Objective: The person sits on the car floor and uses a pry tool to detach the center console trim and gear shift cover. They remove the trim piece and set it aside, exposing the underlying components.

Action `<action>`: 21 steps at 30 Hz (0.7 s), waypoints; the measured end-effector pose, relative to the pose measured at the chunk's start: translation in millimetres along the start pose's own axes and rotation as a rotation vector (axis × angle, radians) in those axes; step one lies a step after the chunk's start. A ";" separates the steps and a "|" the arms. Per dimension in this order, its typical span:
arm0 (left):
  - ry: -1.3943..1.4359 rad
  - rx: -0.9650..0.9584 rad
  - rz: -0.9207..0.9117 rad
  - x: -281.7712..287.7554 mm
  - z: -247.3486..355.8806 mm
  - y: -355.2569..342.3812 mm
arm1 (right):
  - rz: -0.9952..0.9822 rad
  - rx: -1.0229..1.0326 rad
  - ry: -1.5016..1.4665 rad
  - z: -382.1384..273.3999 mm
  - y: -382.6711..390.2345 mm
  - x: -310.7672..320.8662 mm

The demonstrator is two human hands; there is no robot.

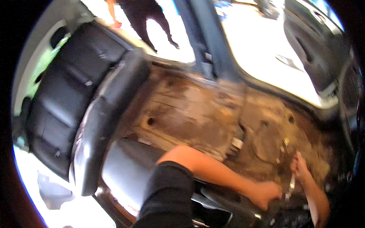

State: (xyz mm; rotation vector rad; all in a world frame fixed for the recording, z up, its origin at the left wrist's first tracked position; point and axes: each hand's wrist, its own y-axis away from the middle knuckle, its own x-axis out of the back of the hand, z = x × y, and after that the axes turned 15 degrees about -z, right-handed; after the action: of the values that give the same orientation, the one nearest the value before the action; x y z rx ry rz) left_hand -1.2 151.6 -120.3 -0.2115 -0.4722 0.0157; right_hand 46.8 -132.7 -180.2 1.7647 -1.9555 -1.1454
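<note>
My left hand (267, 194) is closed and low over the front of the centre console (220, 195); whatever its fingers may hold is hidden. Just right of it, my right hand (299, 167) is closed around a slim, shiny metal tool (292, 184), whose lower end points down toward the console's side. Blur keeps the tool's exact kind from showing. Beneath and beyond both hands spreads the stained brown floor (190, 114) of a car. A small yellow piece (286, 141) and loose wiring lie on it near my right hand.
A black leather rear seat (61, 102) fills the left side, and a black front seat (125, 167) is beside my left arm. Across the car, a dark pillar (209, 41) divides two door openings. An open door (315, 41) hangs at upper right. Outside stands a person in dark clothes (144, 15).
</note>
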 end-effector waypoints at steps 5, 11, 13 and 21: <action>-0.035 0.105 0.058 1.6 -8.3 21.0 | -0.152 0.003 0.069 -9.6 -19.1 -60.2; -0.100 0.334 0.007 7.5 69.1 -4.5 | -0.316 0.346 0.016 -69.1 83.4 -111.3; -0.027 0.295 -0.014 16.3 59.9 -1.8 | -0.284 0.404 0.066 -77.9 100.2 -118.9; 0.032 0.223 0.032 33.2 22.5 29.8 | -0.219 0.193 0.125 -60.6 31.5 -142.8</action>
State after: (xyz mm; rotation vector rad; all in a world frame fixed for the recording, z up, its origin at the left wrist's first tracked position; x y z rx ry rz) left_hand 19.2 187.3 -92.0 0.0000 -0.4314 0.0956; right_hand 96.2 -24.4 -76.0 2.1387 -1.8901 -0.9073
